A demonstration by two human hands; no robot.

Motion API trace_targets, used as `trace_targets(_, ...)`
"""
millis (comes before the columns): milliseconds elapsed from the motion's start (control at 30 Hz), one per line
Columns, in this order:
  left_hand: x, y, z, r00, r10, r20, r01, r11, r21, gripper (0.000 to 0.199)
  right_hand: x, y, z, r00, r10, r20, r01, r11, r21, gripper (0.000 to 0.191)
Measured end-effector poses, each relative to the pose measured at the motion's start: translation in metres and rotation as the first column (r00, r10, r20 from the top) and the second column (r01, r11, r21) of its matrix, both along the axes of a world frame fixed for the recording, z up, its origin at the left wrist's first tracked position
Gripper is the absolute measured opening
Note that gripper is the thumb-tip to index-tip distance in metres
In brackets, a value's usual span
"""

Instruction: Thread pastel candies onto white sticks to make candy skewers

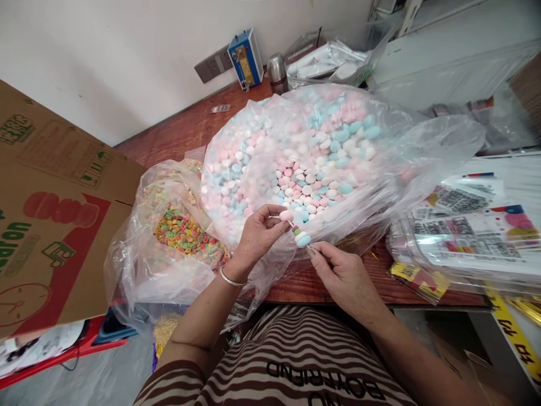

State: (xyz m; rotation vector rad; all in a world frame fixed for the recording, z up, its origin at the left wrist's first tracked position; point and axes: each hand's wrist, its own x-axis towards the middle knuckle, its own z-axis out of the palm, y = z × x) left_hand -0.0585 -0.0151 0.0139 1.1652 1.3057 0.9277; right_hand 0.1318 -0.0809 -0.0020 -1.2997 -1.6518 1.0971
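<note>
Between thumb and forefinger, my left hand [266, 228] pinches a pink oval candy [286, 216] at the tip of a thin stick. My right hand [344, 276] grips the stick's lower end, near a wrapper or tie I cannot make out. Threaded along it are a blue oval candy [303, 241], a white one and small coloured rings [296, 230]. Just beyond my hands lies a large clear plastic bag [393, 186], its opening showing pink, white and blue candies [310, 186]. Left of it sits a smaller clear bag of multicoloured ring pieces [181, 230].
A tall cardboard box [63, 225] stands at the left. Behind the bags are a blue device [245, 59], a metal flask [277, 72] and a bag of white packets [325, 61]. Printed packaging sheets [473, 220] and a yellow packet [418, 280] lie at the right, by the wooden table's edge.
</note>
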Motion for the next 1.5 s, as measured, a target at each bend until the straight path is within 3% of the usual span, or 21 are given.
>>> trace_targets(467, 0.006, -0.010, -0.006, 0.995, -0.026, -0.100, 0.044, 0.981, 0.188, 0.020, -0.010, -0.001, -0.004, 0.995, -0.046, -0.087, 0.034, 0.990, -0.139, 0.033)
trace_targets(667, 0.005, -0.014, -0.008, 0.998, -0.018, -0.061, 0.027, 0.989, 0.146, 0.027, -0.014, 0.002, -0.001, 0.995, -0.067, -0.077, 0.059, 0.994, -0.095, 0.033)
trace_targets(867, 0.005, -0.024, -0.008, 0.997, 0.020, -0.068, -0.006, 0.981, 0.195, 0.024, -0.026, 0.004, -0.006, 0.996, -0.090, -0.018, 0.090, 0.996, 0.006, 0.029)
trace_targets(1000, 0.004, -0.033, -0.001, 0.997, 0.038, 0.069, -0.051, 0.981, 0.187, 0.030, -0.036, 0.001, -0.015, 0.996, -0.087, 0.002, 0.086, 0.988, 0.131, 0.022)
trace_targets(1133, 0.008, -0.039, 0.009, 0.914, 0.250, 0.319, -0.276, 0.960, 0.040, 0.049, -0.042, -0.002, -0.019, 0.997, -0.061, 0.053, 0.045, 0.962, 0.268, 0.020)
trace_targets(1300, 0.018, -0.044, 0.012, 0.839, 0.257, 0.479, -0.250, 0.965, -0.080, 0.044, -0.050, 0.000, -0.013, 0.990, 0.010, 0.141, -0.063, 0.923, 0.380, 0.025)
trace_targets(1400, 0.018, -0.044, 0.010, 0.701, 0.366, 0.612, -0.382, 0.917, -0.111, 0.032, -0.053, -0.004, -0.008, 0.965, 0.033, 0.262, -0.133, 0.919, 0.372, 0.026)
trace_targets(1500, 0.018, -0.045, 0.009, 0.565, 0.458, 0.687, -0.486, 0.857, -0.172, 0.032, -0.055, -0.012, -0.005, 0.907, 0.039, 0.419, -0.246, 0.856, 0.454, 0.036)
